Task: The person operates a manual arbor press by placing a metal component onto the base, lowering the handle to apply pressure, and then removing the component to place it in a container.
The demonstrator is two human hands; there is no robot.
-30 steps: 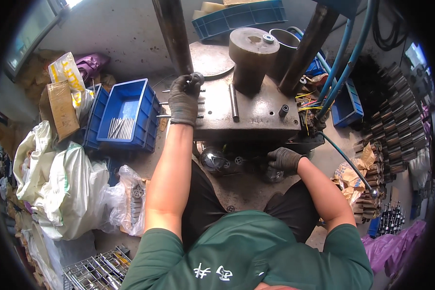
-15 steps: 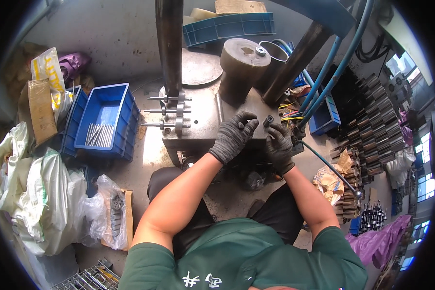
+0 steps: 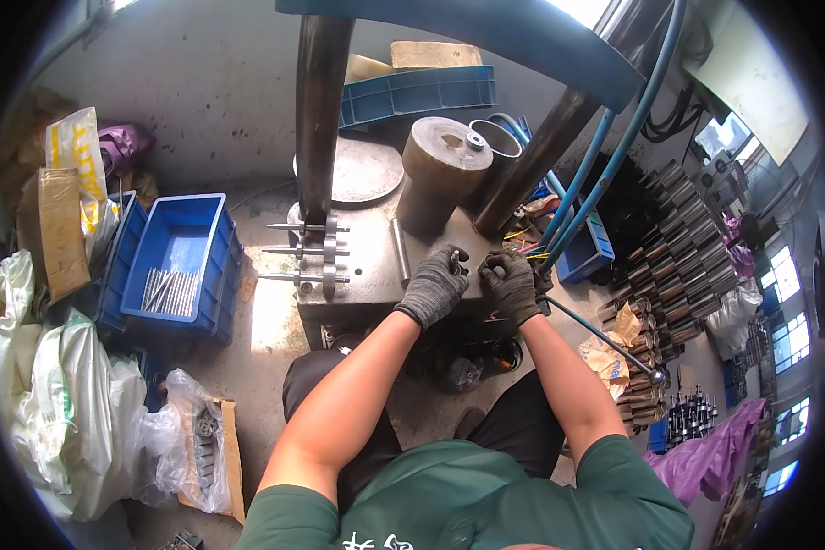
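Both my hands wear dark grey knit gloves and are held close together over the near edge of a metal press table [image 3: 372, 275]. My left hand [image 3: 435, 286] is closed, with a small metal piece [image 3: 456, 261] showing at its fingertips. Beside it my right hand [image 3: 512, 284] has its fingers curled in; what they hold is hidden. A slim metal bar [image 3: 401, 249] lies just left of my left hand. Behind my hands rises a thick steel cylinder [image 3: 438, 183] with a small ring [image 3: 475, 141] on top. Several pointed shafts [image 3: 304, 250] rest in a holder at the table's left.
Dark press columns [image 3: 324, 119] stand left and right behind the table. A blue crate [image 3: 179, 266] with metal rods sits on the left floor. A ball-ended lever [image 3: 655, 377] sticks out at right, near stacked metal cylinders [image 3: 683, 257]. Blue hoses [image 3: 605, 183] hang at right.
The view has shifted, so the scene sits lower. My right fingers have curled in, and the dark bushing that showed at their tips is out of sight. A small metal piece now shows in my left.
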